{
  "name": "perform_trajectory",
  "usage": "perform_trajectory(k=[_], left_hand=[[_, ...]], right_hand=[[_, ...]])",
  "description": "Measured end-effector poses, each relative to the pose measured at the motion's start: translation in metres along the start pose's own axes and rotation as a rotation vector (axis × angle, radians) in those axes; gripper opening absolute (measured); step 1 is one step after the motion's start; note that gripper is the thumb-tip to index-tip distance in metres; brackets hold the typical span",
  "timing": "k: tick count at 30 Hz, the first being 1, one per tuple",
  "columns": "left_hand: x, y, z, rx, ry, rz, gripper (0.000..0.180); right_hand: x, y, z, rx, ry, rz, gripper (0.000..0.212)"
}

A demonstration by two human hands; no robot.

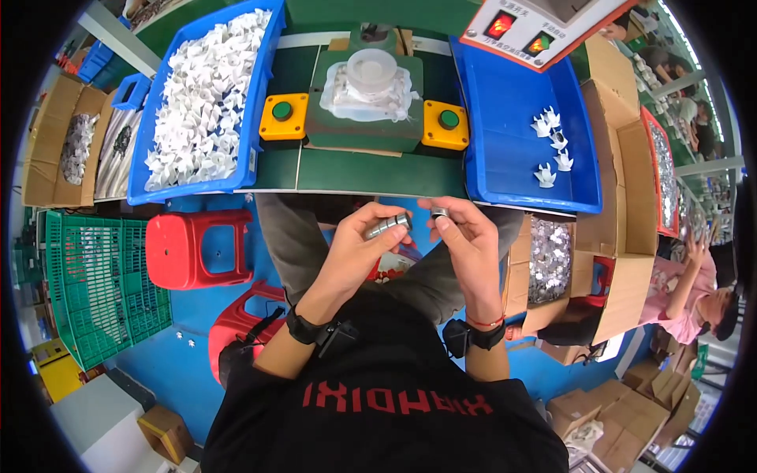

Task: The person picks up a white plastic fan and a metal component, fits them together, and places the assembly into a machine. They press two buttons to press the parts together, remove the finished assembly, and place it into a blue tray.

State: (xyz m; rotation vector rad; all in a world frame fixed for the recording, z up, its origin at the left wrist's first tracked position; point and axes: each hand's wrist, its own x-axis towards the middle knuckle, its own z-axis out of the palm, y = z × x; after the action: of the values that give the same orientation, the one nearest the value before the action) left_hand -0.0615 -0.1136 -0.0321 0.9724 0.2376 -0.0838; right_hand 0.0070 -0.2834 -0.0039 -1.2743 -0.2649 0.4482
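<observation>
My left hand (353, 246) is closed around a short row of shiny metal rings (387, 226) lined up end to end. Close to its right, my right hand (471, 240) pinches a single metal ring (439, 212) between thumb and fingers. Both hands are over my lap, just in front of the green bench's edge, a small gap apart. Beyond them on the bench, a round translucent plastic piece (372, 72) sits on a whitish pad (339, 98) on the green block. White pronged plastic parts (209, 102) fill the left blue bin (136, 181); several similar parts (546, 175) lie in the right blue bin (505, 150).
Yellow button boxes (284, 130) with green buttons flank the block. A white control box (512, 35) with lit switches overhangs the right bin. Red stools (177, 251) and a green crate (102, 284) stand at left; cardboard boxes (627, 292) and a person in pink (674, 292) are at right.
</observation>
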Motion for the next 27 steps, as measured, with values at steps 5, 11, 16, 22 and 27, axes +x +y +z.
perform_trajectory(k=[5,11,16,22,27], left_hand=[[-0.008,-0.012,0.013,-0.059,-0.010,-0.160,0.024],[-0.003,-0.026,0.005,-0.179,-0.140,-0.287,0.021],[0.001,-0.026,0.003,-0.292,-0.171,-0.314,0.022],[0.011,-0.011,0.023,-0.326,-0.064,-0.264,0.031],[0.018,0.005,0.050,0.400,-0.067,0.192,0.054]], right_hand=[[-0.024,0.015,0.014,-0.254,0.128,-0.126,0.024],[-0.044,0.025,0.013,-0.251,0.191,-0.059,0.023],[-0.037,0.031,0.012,-0.220,0.199,-0.061,0.023],[-0.012,0.047,0.032,0.185,0.389,0.040,0.029],[0.031,0.029,0.037,0.571,0.372,0.102,0.035]])
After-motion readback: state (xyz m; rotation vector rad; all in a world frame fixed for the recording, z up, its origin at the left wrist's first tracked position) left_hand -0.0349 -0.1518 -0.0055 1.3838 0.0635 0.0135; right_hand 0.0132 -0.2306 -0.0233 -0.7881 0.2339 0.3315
